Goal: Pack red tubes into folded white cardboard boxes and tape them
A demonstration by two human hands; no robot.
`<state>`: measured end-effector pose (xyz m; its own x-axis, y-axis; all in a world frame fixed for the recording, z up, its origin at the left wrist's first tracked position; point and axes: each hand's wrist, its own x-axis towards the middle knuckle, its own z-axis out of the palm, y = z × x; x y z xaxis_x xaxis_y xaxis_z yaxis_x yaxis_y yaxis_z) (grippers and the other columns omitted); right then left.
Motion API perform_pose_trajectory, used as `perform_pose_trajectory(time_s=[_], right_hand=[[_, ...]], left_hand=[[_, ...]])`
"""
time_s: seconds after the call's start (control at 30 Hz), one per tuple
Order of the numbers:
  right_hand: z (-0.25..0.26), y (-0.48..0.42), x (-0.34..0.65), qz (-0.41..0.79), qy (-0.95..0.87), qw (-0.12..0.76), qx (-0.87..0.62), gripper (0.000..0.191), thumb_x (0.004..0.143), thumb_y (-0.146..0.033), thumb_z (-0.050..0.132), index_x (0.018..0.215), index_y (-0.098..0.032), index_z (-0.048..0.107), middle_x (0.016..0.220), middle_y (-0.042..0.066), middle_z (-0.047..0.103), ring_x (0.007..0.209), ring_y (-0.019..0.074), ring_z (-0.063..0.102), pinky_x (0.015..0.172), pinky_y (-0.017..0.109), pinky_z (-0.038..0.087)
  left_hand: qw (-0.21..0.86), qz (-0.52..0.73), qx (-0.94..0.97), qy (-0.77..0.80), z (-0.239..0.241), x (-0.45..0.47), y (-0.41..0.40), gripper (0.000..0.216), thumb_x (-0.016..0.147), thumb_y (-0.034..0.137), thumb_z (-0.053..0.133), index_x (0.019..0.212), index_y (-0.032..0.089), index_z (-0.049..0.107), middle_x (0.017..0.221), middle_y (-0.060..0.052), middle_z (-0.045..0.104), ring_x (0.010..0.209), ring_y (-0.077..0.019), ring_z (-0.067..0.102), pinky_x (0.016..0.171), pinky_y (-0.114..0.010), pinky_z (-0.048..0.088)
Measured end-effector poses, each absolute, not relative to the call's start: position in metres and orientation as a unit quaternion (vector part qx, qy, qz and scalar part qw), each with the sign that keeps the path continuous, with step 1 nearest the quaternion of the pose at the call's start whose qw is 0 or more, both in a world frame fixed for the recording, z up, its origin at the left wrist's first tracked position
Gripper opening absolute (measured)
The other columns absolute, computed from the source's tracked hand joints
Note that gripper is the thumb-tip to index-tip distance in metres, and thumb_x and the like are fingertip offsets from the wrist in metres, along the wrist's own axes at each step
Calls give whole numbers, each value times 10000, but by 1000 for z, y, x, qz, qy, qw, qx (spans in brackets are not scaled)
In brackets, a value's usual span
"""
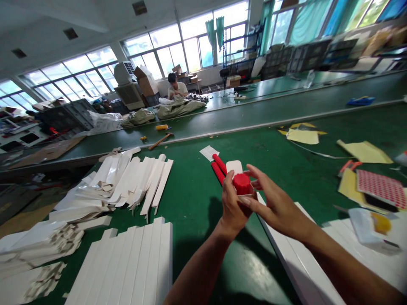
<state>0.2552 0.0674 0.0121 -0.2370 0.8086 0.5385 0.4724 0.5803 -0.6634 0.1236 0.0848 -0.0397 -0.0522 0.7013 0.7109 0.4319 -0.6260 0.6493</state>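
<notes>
Red ribbed piece [242, 184] is seen protruding from the mouth of a white box [246, 196], between the 2 hands. The box is clasped by the left hand [234, 205], presumably so that its mouth is kept steady and facing up. On the box's right side, the right hand [270, 195] is held curved, its thumb at the near rim and its upper fingers raised, perhaps so that the red top is left uncovered; whether the box is gripped by it cannot be told. Behind the mouth, a white flap [234, 165] is stood open. Just beyond the box, to its left, 2 red rods [218, 168] are laid side by side, probably for easy reach.

Left of the box, white cartons [127, 260] are ranged in a close row, apparently for order, with flattened cartons [140, 180] heaped behind. Everything is borne by a green table [189, 186]. Right of the box, yellow sheets [365, 151] are scattered. Well beyond it, a hammer [160, 141], a person [178, 89] and bright windows [167, 36] are seen.
</notes>
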Motion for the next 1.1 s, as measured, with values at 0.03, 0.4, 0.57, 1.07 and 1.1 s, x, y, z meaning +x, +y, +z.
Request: perform_pose_trajectory(time_s=[0.03, 0.4, 0.57, 1.07, 1.1], right_hand=[[2, 68, 257, 240, -742, 465, -418, 641, 886, -465, 582, 1446, -202, 418, 1389, 155, 543, 1151, 285, 611, 993, 486, 499], [-40, 79, 223, 550, -434, 611, -367, 443, 891, -494, 546, 1238, -229, 624, 1133, 62, 720, 975, 251, 698, 840, 362, 565], [-31, 87, 218, 540, -422, 634, -358, 373, 859, -407, 556, 1172, -223, 643, 1067, 44, 729, 884, 242, 695, 729, 322, 551], [-36, 107, 215, 422, -437, 732, -307, 227, 784, -229, 497, 756, -228, 722, 903, 49, 669, 907, 229, 616, 829, 354, 494], [-41, 106, 215, 438, -436, 731, -290, 259, 805, -251, 478, 840, -233, 733, 950, 54, 684, 942, 241, 626, 842, 367, 499]], left_hand=[[105, 595, 674, 425, -42, 125, 86, 722, 812, 324, 681, 1408, 153, 311, 1211, -182, 623, 1089, -288, 657, 896, -427, 566], [167, 567, 716, 371, -44, 123, 83, 841, 795, 352, 642, 1496, 130, 233, 1385, -202, 432, 1250, -299, 496, 1041, -469, 466], [345, 561, 666, 351, -37, 115, 83, 519, 981, 454, 347, 1390, 178, 507, 1363, -130, 518, 1310, -258, 476, 1143, -431, 364], [321, 621, 618, 359, -43, 121, 93, 491, 954, 413, 396, 1376, 181, 493, 1245, -117, 501, 1160, -240, 539, 1017, -394, 470], [294, 622, 640, 342, -46, 119, 93, 572, 954, 483, 366, 1431, 172, 424, 1263, -131, 482, 1164, -253, 530, 1007, -412, 474]])
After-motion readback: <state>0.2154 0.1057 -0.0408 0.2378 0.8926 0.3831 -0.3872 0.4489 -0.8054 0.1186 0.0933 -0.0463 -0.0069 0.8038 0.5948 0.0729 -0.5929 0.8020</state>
